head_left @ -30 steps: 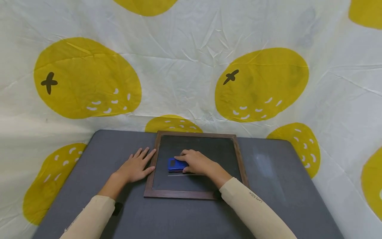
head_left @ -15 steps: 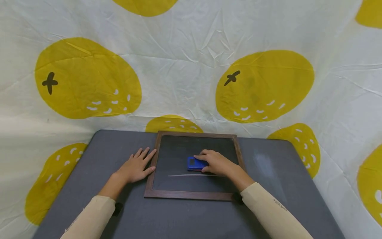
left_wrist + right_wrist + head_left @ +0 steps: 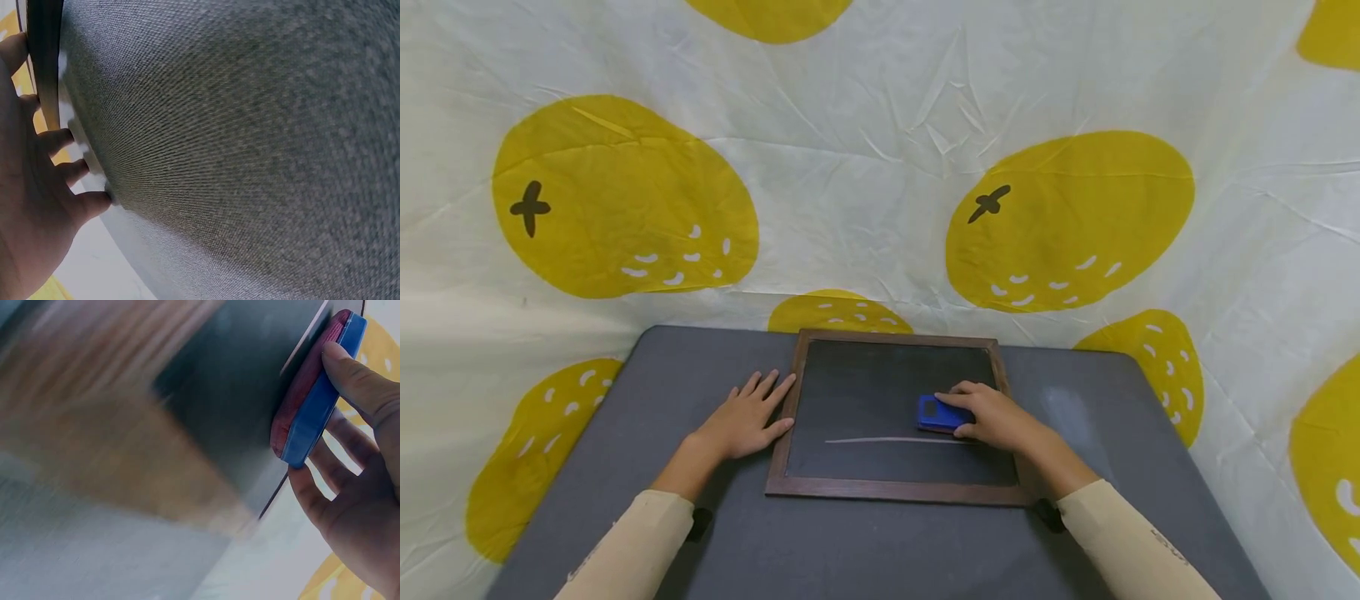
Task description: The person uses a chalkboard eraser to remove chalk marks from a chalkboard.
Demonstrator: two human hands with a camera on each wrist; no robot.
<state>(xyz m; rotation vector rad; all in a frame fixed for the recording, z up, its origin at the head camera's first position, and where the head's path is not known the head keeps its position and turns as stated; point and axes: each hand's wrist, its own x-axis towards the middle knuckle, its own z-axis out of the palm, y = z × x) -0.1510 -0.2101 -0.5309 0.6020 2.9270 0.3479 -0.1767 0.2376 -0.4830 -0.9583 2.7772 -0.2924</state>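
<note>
A chalkboard point(image 3: 865, 383) in a brown wooden frame lies on a dark grey table. My right hand point(image 3: 996, 417) grips a blue chalkboard eraser point(image 3: 936, 412) on the right half of the board. In the right wrist view the eraser point(image 3: 315, 403) shows a dark red felt pad facing the board, with thumb and fingers along its blue back. A thin white chalk line point(image 3: 880, 439) runs across the board just below the eraser. My left hand point(image 3: 743, 423) lies spread with straight fingers, its thumb and index fingertip at the board's left frame edge.
The grey table point(image 3: 880, 550) extends around the board on all sides, with a pale smudge point(image 3: 1071, 417) to its right. Behind it hangs a white cloth point(image 3: 850, 200) printed with yellow fruit shapes. Dark wrist bands sit at both sleeves.
My right hand has slid the eraser rightward across the board, from its left part to its right part, so more of the chalk line shows. The left hand has stayed in place.
</note>
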